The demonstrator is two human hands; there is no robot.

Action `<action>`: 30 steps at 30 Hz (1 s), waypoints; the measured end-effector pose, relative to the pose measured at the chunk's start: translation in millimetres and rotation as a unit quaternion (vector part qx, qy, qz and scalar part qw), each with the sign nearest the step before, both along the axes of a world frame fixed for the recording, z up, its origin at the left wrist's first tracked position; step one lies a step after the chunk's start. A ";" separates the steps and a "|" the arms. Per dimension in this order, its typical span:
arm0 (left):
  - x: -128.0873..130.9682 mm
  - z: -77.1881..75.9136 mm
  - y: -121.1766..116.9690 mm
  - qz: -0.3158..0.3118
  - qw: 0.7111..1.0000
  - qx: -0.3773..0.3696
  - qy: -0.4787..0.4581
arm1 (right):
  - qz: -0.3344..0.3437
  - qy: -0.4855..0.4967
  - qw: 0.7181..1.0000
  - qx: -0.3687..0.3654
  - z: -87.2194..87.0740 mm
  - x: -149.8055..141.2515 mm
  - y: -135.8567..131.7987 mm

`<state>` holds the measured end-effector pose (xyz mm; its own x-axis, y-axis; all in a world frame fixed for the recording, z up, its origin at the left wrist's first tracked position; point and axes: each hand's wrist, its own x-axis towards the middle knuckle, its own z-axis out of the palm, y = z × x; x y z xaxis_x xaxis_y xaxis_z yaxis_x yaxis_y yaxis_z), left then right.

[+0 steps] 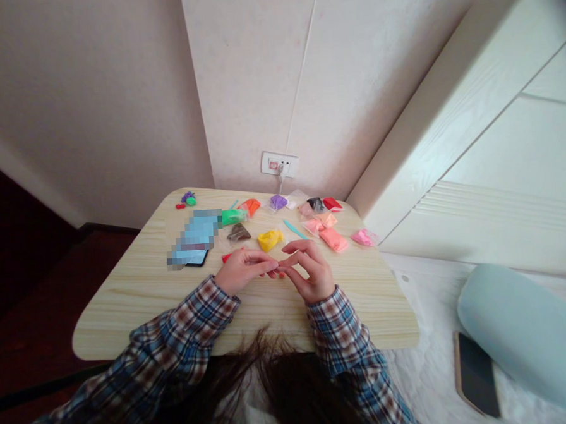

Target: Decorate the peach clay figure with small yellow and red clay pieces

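Over the front middle of the table, my left hand (248,268) and my right hand (311,272) meet fingertip to fingertip. Both are pinched closed, and whatever sits between them is too small or hidden to make out. A small red-orange bit (281,275) shows just below the fingertips. Beside my left hand, a red piece (226,257) is partly covered. Just beyond the hands lies yellow modelling clay (270,240) in a clear bag, with a brown clay packet (238,232) to its left. A light-blue modelling tool (294,229) rests behind my right hand.
Green (233,216), orange (250,206), purple (278,202) and pink clay packets (363,237) line the wooden table (141,320). A phone (196,238), its screen blurred, lies left. Small clay pieces (190,201) sit far left. A plug fills the wall socket (280,164).
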<state>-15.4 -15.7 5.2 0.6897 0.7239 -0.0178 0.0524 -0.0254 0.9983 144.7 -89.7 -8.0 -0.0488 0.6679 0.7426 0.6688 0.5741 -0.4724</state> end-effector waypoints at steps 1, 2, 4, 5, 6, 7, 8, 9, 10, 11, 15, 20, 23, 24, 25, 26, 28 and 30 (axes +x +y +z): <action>0.2 -0.6 0.2 0.001 1.000 -0.003 -0.002 | 0.002 0.001 1.000 -0.003 -0.5 0.2 0.0; 0.4 -1.0 0.3 0.001 1.000 -0.006 -0.004 | 0.004 0.002 1.000 -0.004 -0.7 0.4 0.0; 0.7 -1.6 0.2 -0.002 1.000 -0.012 -0.009 | 0.007 0.001 1.000 -0.001 -0.7 0.7 -0.4; 0.9 -1.8 0.1 -0.004 1.000 -0.015 -0.012 | 0.008 0.000 1.000 0.002 -0.5 0.8 -0.7; 1.0 -2.1 0.0 -0.006 1.000 -0.017 -0.014 | 0.009 0.000 1.000 0.006 -0.1 0.9 -1.0; 1.0 -2.4 -0.1 -0.007 1.000 -0.019 -0.016 | 0.009 0.001 1.000 0.011 0.4 0.9 -1.4; 1.0 -2.8 -0.2 -0.007 1.000 -0.021 -0.018 | 0.009 0.001 1.000 0.015 0.9 0.8 -1.7; 1.0 -3.1 -0.3 -0.007 1.000 -0.023 -0.019 | 0.008 0.002 1.000 0.017 1.3 0.7 -1.9; 1.0 -3.3 -0.3 -0.006 0.999 -0.024 -0.021 | 0.007 0.002 1.000 0.016 1.8 0.5 -2.2; 1.0 -3.2 -0.4 -0.006 0.999 -0.025 -0.022 | 0.008 0.004 1.000 0.014 2.2 0.3 -2.4; 0.7 0.7 -1.2 -0.011 0.999 -0.025 -0.024 | 0.011 0.014 1.000 -0.004 3.7 -0.7 -3.0; 0.5 5.6 -2.3 -0.017 0.999 -0.020 -0.022 | 0.010 -0.002 1.000 0.007 4.9 -0.2 -3.5; 0.5 5.1 -2.2 -0.013 1.000 -0.018 -0.022 | 0.011 -0.015 1.000 0.020 5.2 0.3 -3.5; 0.5 4.7 -2.1 -0.012 1.000 -0.019 -0.021 | 0.013 -0.016 1.000 0.024 5.3 0.2 -3.5; 0.5 4.4 -2.0 -0.011 1.000 -0.019 -0.019 | 0.015 -0.016 0.999 0.026 5.3 0.0 -3.4; 0.6 4.2 -1.9 -0.011 1.000 -0.021 -0.018 | 0.017 -0.016 0.999 0.026 5.3 -0.4 -3.3; 0.7 3.9 -1.8 -0.011 1.000 -0.024 -0.016 | 0.018 -0.014 1.000 0.022 5.1 -1.3 -3.0; 0.8 3.6 -2.0 -0.011 0.999 -0.029 -0.015 | 0.017 -0.014 1.000 0.016 4.6 -2.2 -2.6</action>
<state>-14.6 -17.7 8.8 0.7068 0.7064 -0.0372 0.0216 0.0310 0.9993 142.5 -92.3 -3.4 -0.0921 0.6415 0.7616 0.6611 0.6113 -0.4350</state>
